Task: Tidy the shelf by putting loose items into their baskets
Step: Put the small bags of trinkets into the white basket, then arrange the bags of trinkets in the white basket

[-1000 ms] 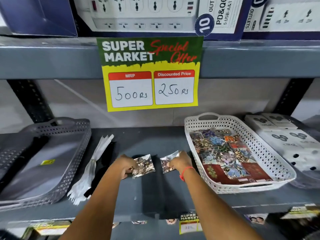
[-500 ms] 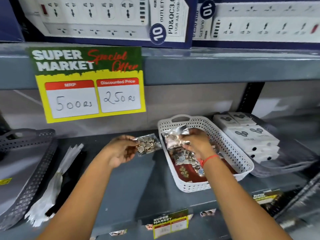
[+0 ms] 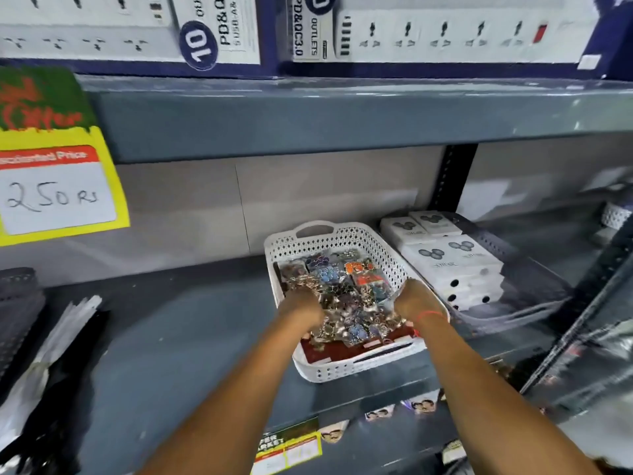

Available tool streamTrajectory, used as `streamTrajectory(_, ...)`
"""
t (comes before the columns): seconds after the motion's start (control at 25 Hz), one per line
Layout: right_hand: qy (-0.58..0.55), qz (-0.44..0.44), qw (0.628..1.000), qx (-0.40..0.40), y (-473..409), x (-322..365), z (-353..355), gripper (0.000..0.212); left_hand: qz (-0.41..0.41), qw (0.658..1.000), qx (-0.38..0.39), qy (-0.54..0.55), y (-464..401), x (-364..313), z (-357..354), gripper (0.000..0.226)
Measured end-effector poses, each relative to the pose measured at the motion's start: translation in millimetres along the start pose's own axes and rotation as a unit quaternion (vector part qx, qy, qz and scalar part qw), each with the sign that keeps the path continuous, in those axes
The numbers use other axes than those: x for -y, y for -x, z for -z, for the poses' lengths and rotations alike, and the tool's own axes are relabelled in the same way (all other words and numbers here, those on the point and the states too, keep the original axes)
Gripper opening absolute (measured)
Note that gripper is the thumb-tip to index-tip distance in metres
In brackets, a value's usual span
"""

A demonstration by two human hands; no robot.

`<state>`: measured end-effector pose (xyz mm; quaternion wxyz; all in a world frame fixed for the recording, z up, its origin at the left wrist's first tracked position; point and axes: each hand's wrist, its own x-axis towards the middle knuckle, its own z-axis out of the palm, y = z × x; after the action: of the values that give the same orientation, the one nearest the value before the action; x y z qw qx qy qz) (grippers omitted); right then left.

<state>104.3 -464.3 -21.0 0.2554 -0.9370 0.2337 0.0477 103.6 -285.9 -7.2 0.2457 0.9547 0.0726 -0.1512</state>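
A white perforated basket [image 3: 342,371] stands on the grey shelf [image 3: 191,337], right of centre. It is full of clear packets of small metal trinkets [image 3: 346,286] lying on a red card. Both my hands are inside it, low on the pile. My left hand [image 3: 300,305] lies on the left side with its fingers curled over a trinket packet. My right hand [image 3: 416,298], with a red thread at the wrist, rests against the right side of the pile; its fingers are hidden, so I cannot tell whether it grips anything.
White boxes [image 3: 445,265] are stacked in a grey tray [image 3: 537,303] just right of the basket. Loose white and black flat packs [image 3: 51,351] lie at the left by a dark grey basket [image 3: 17,296]. A yellow price sign [image 3: 58,190] hangs above, under power-strip boxes [image 3: 445,32].
My left hand carried its trinket packet from the open shelf into the white basket. My right hand sank lower onto the pile. The view shifted right.
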Motion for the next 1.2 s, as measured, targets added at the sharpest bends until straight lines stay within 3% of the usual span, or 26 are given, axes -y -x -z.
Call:
streamTrajectory(0.16,0.121,0.037,0.992,-0.015,4.4,6.9,2.7,0.04,-0.012,0.996,0.016,-0.089,-0.3,2.0,-0.8,0.041)
streamTrajectory(0.36,0.195,0.067,0.978,-0.033,13.0,13.2,6.1,0.033,-0.016,0.987,0.004,-0.159,10.6,-4.7,5.6,0.037)
streamTrajectory(0.52,0.17,0.148,0.967,-0.118,27.0,37.1,16.4,0.028,-0.025,0.993,-0.068,-0.097,22.5,14.8,50.4,0.037)
streamTrajectory(0.64,0.122,0.208,0.962,-0.127,49.9,79.3,8.7,0.026,0.015,0.982,-0.18,-0.056,34.4,85.4,99.4,0.028)
streamTrajectory(0.8,0.142,0.328,0.931,-0.072,109.7,153.7,-34.8,0.03,0.099,0.96,-0.26,-0.013,72.0,205.5,118.5,0.033)
streamTrajectory(0.96,0.129,0.424,0.896,0.037,208.4,234.1,-110.8,0.03,0.175,0.953,-0.246,0.025,91.1,288.4,122.1,0.033)
streamTrajectory(1.08,0.063,0.4,0.902,0.151,259.1,272.3,-165.6,0.033,0.192,0.959,-0.204,0.029,92.0,315.3,122.6,0.035)
streamTrajectory(1.2,0.061,0.33,0.923,0.187,275.3,278.8,-207.5,0.035,0.195,0.962,-0.191,0.007,95.0,327.6,113.7,0.034)
